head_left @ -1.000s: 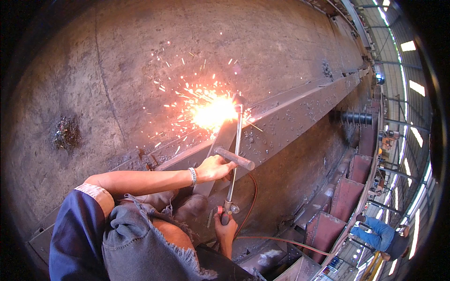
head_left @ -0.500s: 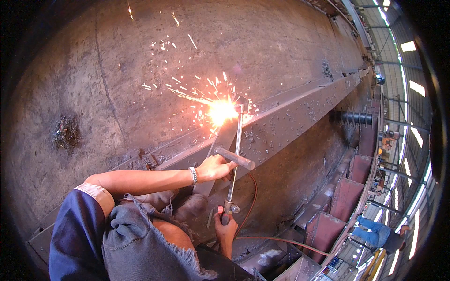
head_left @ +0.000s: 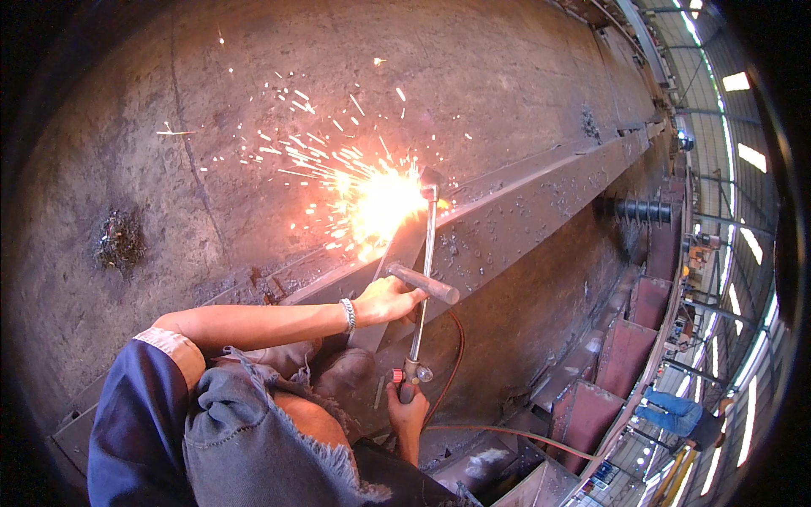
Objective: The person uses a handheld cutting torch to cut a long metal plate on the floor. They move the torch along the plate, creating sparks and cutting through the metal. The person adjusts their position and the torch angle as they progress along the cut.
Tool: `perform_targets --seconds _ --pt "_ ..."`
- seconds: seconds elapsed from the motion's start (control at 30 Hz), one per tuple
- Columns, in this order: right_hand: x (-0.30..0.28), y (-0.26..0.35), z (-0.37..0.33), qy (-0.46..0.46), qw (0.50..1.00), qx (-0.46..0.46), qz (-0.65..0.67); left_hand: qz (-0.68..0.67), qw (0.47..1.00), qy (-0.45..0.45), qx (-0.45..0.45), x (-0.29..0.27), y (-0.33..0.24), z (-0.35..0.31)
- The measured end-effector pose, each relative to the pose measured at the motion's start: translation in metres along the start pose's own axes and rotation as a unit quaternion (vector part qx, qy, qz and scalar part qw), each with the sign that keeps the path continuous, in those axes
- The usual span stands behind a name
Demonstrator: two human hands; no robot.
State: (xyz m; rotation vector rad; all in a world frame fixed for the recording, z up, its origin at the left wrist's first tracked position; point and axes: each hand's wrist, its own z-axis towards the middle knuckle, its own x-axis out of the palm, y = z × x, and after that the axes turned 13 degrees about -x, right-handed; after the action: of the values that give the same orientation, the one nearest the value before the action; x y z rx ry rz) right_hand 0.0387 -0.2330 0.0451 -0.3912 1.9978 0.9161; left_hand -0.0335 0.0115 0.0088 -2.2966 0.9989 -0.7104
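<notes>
My right hand [head_left: 407, 416] is wrapped around the handle of a cutting torch [head_left: 430, 245], below its valve body with a red knob. The long bright tube reaches away to an angled head beside an intense glow and a spray of sparks [head_left: 376, 207]. My left hand [head_left: 384, 300] is closed by the middle of the tube, its fingers partly hidden. A short round metal rod [head_left: 427, 285] lies across the tube at those fingers. Under the left hand runs a flat steel strip [head_left: 404, 245], its far end lost in the glare, on a long steel beam [head_left: 524, 215].
A hose [head_left: 515, 433] curves from the torch toward the right. Reddish steel pieces [head_left: 583, 414] stand at the lower right, near a black coil [head_left: 638, 211]. A debris pile [head_left: 120, 239] lies on the left floor. Another person [head_left: 684, 418] is at far right.
The glare has grown, and sparks fan out wider toward the left. Both hands and the torch stay nearly in place. The person at far right has shifted slightly.
</notes>
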Motion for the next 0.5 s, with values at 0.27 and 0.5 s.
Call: perform_targets --seconds 0.27,0.5 --pt "0.003 -0.007 -0.001 -0.003 1.0 0.01 0.013 -0.03 0.999 0.033 0.003 -0.003 -0.007 -0.008" --pt "0.0 -0.001 -0.001 -0.008 1.0 0.01 0.005 -0.037 0.999 0.035 0.004 -0.003 -0.008 -0.01"
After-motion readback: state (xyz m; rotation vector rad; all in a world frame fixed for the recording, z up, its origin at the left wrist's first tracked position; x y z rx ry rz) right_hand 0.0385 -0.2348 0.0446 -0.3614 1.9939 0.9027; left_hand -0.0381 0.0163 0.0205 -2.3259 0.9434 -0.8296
